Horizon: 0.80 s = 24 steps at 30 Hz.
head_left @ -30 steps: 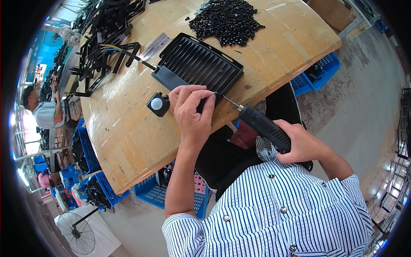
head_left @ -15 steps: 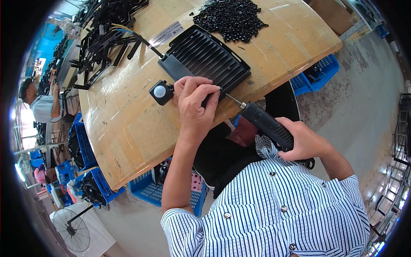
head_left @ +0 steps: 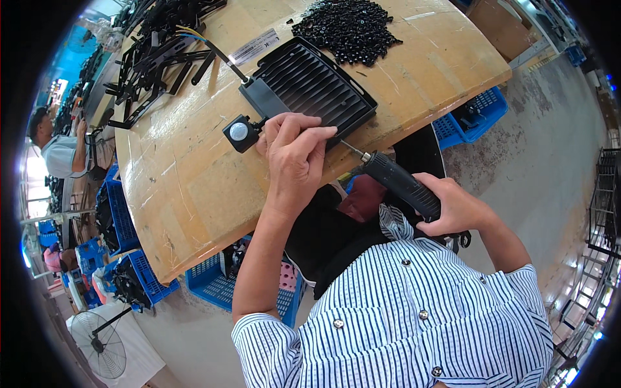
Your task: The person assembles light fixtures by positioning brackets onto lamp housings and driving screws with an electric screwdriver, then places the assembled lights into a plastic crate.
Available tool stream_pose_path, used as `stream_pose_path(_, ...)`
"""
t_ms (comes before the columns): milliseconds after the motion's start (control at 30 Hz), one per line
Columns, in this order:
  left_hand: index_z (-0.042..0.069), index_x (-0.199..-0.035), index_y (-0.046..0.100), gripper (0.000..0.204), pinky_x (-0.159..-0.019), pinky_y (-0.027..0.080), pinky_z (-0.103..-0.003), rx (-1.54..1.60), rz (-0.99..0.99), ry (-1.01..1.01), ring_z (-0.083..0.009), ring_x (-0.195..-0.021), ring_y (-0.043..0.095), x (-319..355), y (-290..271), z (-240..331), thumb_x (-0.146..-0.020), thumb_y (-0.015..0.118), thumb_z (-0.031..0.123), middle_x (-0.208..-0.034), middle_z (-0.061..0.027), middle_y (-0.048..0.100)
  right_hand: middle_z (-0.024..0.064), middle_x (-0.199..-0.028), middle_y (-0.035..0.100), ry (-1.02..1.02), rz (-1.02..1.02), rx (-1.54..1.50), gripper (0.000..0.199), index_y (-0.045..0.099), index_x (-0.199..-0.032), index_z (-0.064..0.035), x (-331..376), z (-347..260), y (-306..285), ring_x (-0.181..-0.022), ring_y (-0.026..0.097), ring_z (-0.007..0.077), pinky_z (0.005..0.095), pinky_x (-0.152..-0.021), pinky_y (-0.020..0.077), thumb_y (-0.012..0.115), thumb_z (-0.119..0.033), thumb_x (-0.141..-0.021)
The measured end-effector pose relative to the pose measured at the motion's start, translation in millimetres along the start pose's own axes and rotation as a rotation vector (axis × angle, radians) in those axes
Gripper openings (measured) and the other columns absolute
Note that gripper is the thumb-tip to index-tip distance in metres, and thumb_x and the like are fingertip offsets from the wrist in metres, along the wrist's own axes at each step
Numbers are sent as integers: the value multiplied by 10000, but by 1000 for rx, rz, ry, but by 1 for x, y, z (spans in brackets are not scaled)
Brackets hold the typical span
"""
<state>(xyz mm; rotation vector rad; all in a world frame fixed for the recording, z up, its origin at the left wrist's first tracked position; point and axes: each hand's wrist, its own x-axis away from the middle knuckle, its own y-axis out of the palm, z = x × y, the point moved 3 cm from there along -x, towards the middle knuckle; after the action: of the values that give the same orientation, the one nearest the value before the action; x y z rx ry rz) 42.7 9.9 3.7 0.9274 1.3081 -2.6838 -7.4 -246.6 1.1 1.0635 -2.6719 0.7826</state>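
A black ribbed lamp housing [head_left: 309, 83] lies on the wooden table [head_left: 194, 181], with a small square sensor box [head_left: 239, 133] with a white dome attached at its near left corner. My left hand [head_left: 294, 152] rests on the housing's near edge beside the sensor, fingers pinched at the tip of the driver bit. My right hand [head_left: 453, 207] grips a black electric screwdriver [head_left: 396, 181], its bit pointing up-left under my left fingers. A cable with coloured wires [head_left: 206, 44] runs off the housing's far corner.
A heap of small black screws [head_left: 349, 26] lies at the table's far side. Black metal brackets [head_left: 152, 52] are piled at the far left. Blue crates [head_left: 475, 116] stand under and around the table. Another person [head_left: 58, 149] sits at the left; a fan [head_left: 97, 339] stands lower left.
The view has shifted slightly, so the table sits lower in the picture. My left hand stays at the housing's edge and the screwdriver stays aimed at it.
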Motion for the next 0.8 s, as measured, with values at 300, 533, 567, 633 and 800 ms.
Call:
stream_pose_path(300,25,-1242,533,408,-994,310,-377,-50,-203,-53,-300,-1147,429,-4,0,1,-838,481,4,-1309,-94,503,153,-809,599,37,-6,30,669,449,-1201,77,2,-5,-5,-701,612,223,295,-649,479,711,-156,-631)
stream_pose_path(533,51,-1207,575,372,-1005,309,-367,117,-216,-58,-298,-1169,409,-5,-5,-2,-843,511,14,-1380,-69,468,81,-770,593,78,-17,-182,616,482,-1161,44,8,8,3,-676,586,146,276,-633,470,700,-147,-618)
stream_pose_path(567,76,-1144,609,343,-956,313,-372,-22,-98,-8,-289,-1126,428,-1,-10,3,-804,573,41,-1299,-73,509,66,-764,592,62,-5,-232,610,486,-1156,38,8,10,5,-671,579,133,273,-629,468,699,-147,-615)
stream_pose_path(633,101,-1081,643,317,-908,316,-377,-153,20,47,-281,-1083,447,11,-12,16,-766,636,68,-1218,-77,549,61,-761,589,85,3,-232,607,487,-1152,38,7,11,6,-669,575,133,271,-628,467,699,-148,-614)
stream_pose_path(800,140,-927,706,214,-841,270,-364,-293,23,4,-208,-978,451,31,14,45,-721,743,186,-933,9,538,58,-759,588,76,12,-244,601,488,-1143,43,6,14,10,-672,572,133,269,-631,467,698,-155,-615)
